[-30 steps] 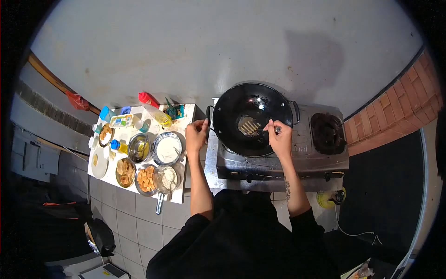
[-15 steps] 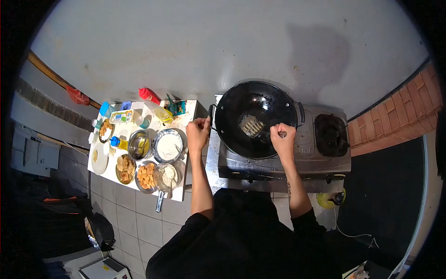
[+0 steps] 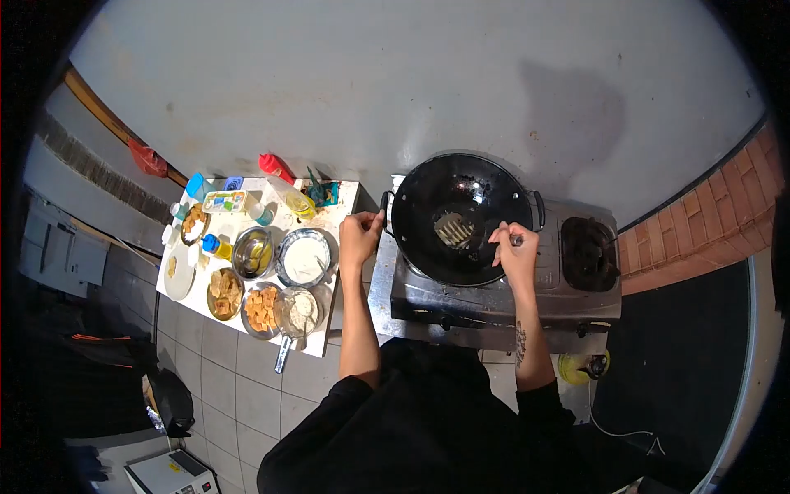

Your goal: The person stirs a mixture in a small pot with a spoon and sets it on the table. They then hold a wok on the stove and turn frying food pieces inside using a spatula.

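A black wok [image 3: 461,177] sits on the left burner of the stove. My left hand [image 3: 360,239] is closed at the wok's left loop handle [image 3: 386,212], thumb and fingers pinching it. Over the wok's right rim, my right hand [image 3: 517,251] is wrapped round the handle of a slotted spatula [image 3: 454,231]. Its slotted head lies low in the wok, apparently against the bottom. The dark handle is hard to make out against the wok. A shiny film, perhaps oil, coats the inside.
Left of the stove, a white table [image 3: 346,193] bears a bowl of white flour-like powder [image 3: 306,261], a saucepan [image 3: 297,313], a plate of orange-brown pieces [image 3: 262,309], a steel bowl [image 3: 252,253] and a red bottle [image 3: 276,167]. A second burner [image 3: 588,253] is at right.
The whole view has shifted slightly. My right hand has moved a little right, its fingers looser round the spatula handle. My left hand stays at the wok handle.
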The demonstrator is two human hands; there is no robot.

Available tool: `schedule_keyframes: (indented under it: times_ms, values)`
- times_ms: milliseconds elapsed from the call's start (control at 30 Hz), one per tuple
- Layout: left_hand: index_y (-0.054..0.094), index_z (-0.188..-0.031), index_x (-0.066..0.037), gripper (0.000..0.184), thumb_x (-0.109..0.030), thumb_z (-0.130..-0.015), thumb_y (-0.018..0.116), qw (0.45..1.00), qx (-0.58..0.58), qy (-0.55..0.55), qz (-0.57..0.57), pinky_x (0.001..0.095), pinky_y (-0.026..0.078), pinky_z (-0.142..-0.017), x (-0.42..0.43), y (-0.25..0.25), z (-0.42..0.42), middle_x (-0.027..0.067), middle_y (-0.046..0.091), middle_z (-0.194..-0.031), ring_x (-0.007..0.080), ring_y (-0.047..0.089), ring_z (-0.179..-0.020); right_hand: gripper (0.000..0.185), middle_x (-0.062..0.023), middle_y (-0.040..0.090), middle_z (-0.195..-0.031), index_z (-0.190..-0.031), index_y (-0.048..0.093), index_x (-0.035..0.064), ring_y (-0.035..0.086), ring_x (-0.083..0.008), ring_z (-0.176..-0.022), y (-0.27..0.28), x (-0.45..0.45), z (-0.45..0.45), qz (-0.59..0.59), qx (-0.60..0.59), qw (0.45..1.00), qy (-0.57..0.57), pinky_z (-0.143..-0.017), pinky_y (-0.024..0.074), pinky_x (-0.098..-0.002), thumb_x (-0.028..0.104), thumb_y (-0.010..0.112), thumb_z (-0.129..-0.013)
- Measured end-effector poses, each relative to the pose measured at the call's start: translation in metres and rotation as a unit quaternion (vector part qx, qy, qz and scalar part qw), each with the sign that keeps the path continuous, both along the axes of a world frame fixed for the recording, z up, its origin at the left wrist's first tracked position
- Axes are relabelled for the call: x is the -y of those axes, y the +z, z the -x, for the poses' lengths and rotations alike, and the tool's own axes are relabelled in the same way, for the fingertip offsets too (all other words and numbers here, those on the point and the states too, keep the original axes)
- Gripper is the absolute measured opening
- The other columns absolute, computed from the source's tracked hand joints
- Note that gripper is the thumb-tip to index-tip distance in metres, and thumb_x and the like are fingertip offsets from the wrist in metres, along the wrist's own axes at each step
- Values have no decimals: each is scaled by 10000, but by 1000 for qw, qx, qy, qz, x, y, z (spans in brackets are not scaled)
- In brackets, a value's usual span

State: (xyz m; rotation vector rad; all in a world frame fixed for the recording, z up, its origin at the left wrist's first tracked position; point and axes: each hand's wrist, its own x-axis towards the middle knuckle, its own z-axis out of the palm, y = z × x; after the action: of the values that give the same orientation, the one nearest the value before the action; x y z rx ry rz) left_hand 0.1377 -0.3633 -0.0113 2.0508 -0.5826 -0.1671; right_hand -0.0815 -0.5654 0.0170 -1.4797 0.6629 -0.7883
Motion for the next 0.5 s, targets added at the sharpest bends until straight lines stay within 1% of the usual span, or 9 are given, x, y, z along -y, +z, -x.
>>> schedule_keyframes:
  times_ms: [33,100,167,267,300,333,400,433,500]
  values:
    - [728,-863,59,335,-272,-901,693,1000,0,1,1,351,514,-658,-1,2,1,152,717,-734,199,675,-653,327,-45,604,-636,-672,569,-14,507,-64,-419,2,2,1,0,10,1000,3,-373,430,-235,106,569,-976]
    - [734,-885,54,341,-283,-906,689,1000,-10,-10,-7,346,514,-671,-4,5,1,151,726,-760,191,680,-685,321,-46,607,-648,-678,572,-15,503,-62,-420,8,7,4,14,20,1000,3,-377,428,-235,103,568,-977]
    - [736,-889,52,347,-291,-905,689,1000,-6,-4,-7,347,513,-682,-9,-2,-4,156,727,-771,193,681,-698,315,-51,621,-679,-693,585,-23,498,-60,-421,15,11,8,35,29,999,2,-384,423,-237,102,564,-982]
    - [737,-900,51,352,-299,-903,691,1000,-6,10,-11,350,510,-714,-12,1,-8,166,729,-793,197,681,-731,307,-49,620,-676,-707,597,-34,497,-60,-422,18,16,17,64,27,998,-2,-391,418,-240,105,570,-980]
    - [737,-906,51,352,-298,-903,692,1000,-12,20,-18,351,507,-735,-15,5,-7,173,730,-805,200,681,-750,293,-35,602,-639,-724,615,-31,501,-68,-417,15,19,20,64,23,998,-10,-385,393,-242,121,588,-973]
    - [737,-906,51,352,-298,-903,692,1000,-13,21,-18,351,507,-735,-17,8,-6,173,730,-805,200,681,-750,293,-35,602,-639,-724,615,-31,501,-68,-417,13,22,25,64,22,998,-9,-385,393,-242,121,588,-973]
    - [733,-914,57,350,-291,-899,696,1000,5,27,-15,350,500,-764,-20,13,-4,178,732,-828,200,673,-769,284,-8,577,-601,-727,627,-17,492,-49,-448,12,24,32,95,-26,995,-19,-415,368,-235,141,615,-962]
    - [733,-914,57,350,-291,-899,696,1000,6,27,-15,350,500,-764,-21,15,-4,178,732,-828,200,673,-769,284,-8,577,-601,-727,627,-17,492,-49,-448,13,24,33,95,-25,995,-19,-415,368,-235,141,615,-962]
    - [730,-922,60,358,-296,-897,697,999,-21,29,4,350,495,-781,-22,16,-4,179,733,-845,197,668,-787,276,17,543,-565,-719,630,-2,457,-21,-493,19,23,36,185,-82,979,-36,-450,334,-228,150,637,-949]
